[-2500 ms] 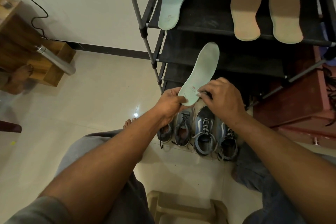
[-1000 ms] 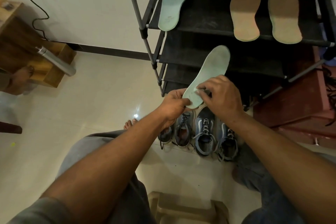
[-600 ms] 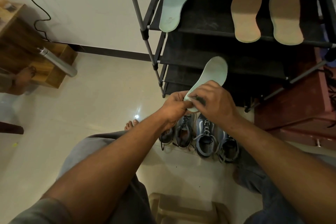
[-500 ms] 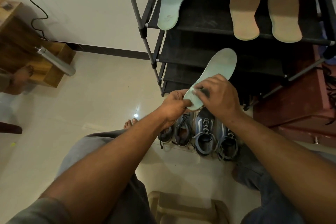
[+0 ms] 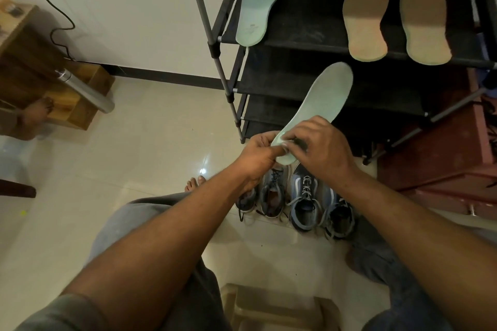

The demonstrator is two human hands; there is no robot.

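I hold a pale green insole (image 5: 322, 97) in the air above the shoes, its toe end pointing up and to the right toward the rack. My left hand (image 5: 259, 153) grips its heel end from the left. My right hand (image 5: 320, 148) pinches the same heel end from the right, fingers curled over it. A matching green insole (image 5: 259, 5) lies on the top shelf of the black shoe rack (image 5: 309, 27). Two tan insoles (image 5: 367, 16) (image 5: 425, 16) lie further right on that shelf. Several blue and grey sneakers (image 5: 304, 201) stand in a row on the floor below my hands.
A plastic stool (image 5: 277, 309) sits under me between my knees. A wooden stand (image 5: 40, 72) with a metal flask (image 5: 86, 90) is at the left, another person's bare foot (image 5: 35, 115) beside it. A dark red chest (image 5: 443, 153) stands at the right. The floor is glossy tile.
The insole's toe end has swung from pointing nearly straight up to leaning right. Both hands kept hold of the heel end, the right hand working over it.
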